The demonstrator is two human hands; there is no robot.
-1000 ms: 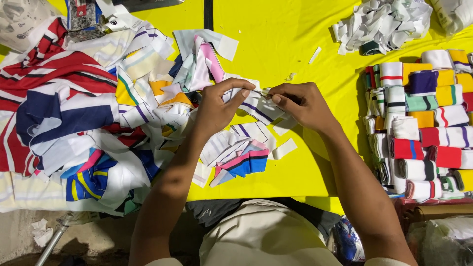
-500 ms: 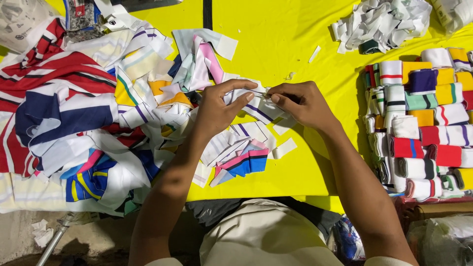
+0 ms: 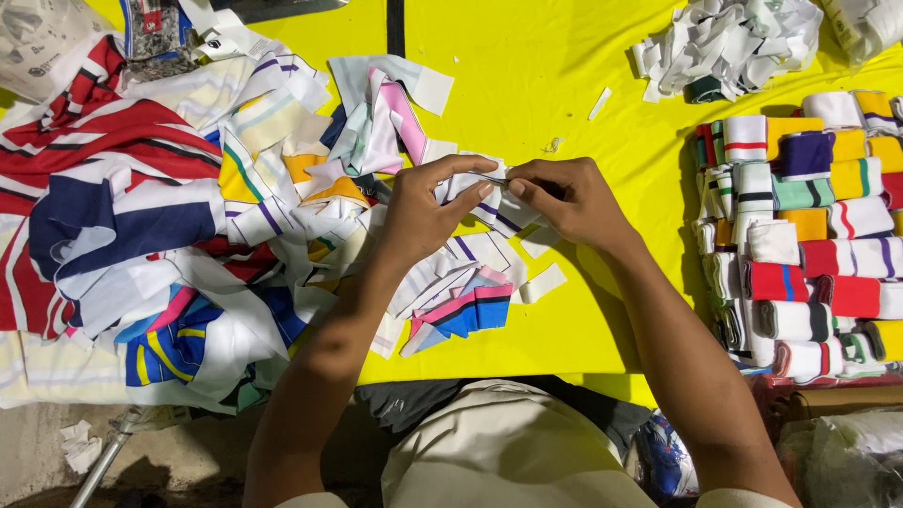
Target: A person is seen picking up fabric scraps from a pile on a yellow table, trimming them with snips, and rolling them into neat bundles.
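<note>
Strip, a short white piece of ribbed knit with dark lines, is being held just above the yellow table, stretched between both hands near the middle of the view. Left hand is pinching its left end between thumb and forefinger, the other fingers curling loosely beneath. Right hand is pinching the right end the same way, knuckles pointing left, so the 2 sets of fingertips are almost touching. Its long axis is running left to right, roughly level, and neither hand is nearer than the other: each is already on it. What the right fingers are gripping beyond the cloth cannot be told. Directly under the hands, loose cut scraps are lying on the table; a heap of striped fabric is spreading to the left, and rolled striped bands are standing in rows well apart to the right.
</note>
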